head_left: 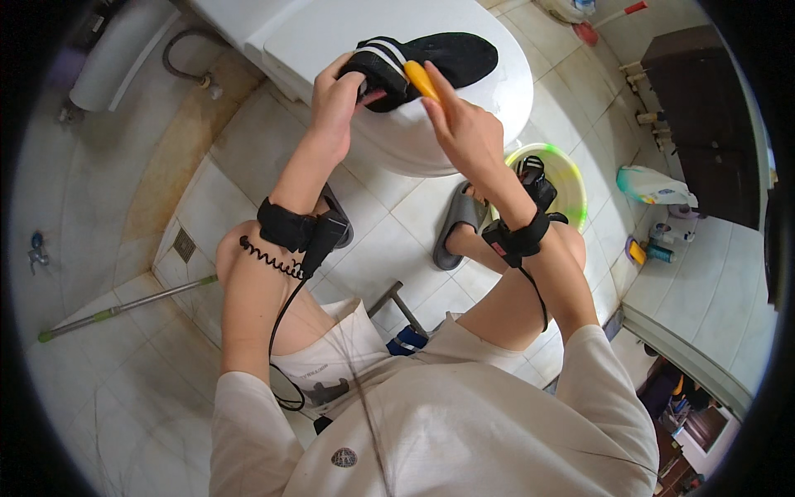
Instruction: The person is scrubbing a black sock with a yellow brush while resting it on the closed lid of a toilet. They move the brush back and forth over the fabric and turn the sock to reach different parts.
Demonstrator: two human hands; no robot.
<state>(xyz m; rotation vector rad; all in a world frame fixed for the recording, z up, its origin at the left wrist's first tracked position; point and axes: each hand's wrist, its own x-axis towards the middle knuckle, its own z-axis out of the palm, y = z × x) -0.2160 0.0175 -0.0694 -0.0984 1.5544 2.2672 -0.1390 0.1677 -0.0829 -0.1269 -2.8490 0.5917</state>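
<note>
My left hand (333,108) is closed around the left end of a black shoe (455,58) with white stripes, over the white toilet lid (397,21) on the far side. My right hand (470,137) grips a yellow handle (421,80) at the stripes; its working end is hidden. Right, a bucket (578,184) holds another striped shoe (532,171).

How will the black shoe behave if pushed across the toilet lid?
The black shoe will probably flex, since its upper looks like soft fabric. It may slide, as the white toilet lid looks smooth and glossy. Its long shape makes rolling end over end unlikely.
</note>
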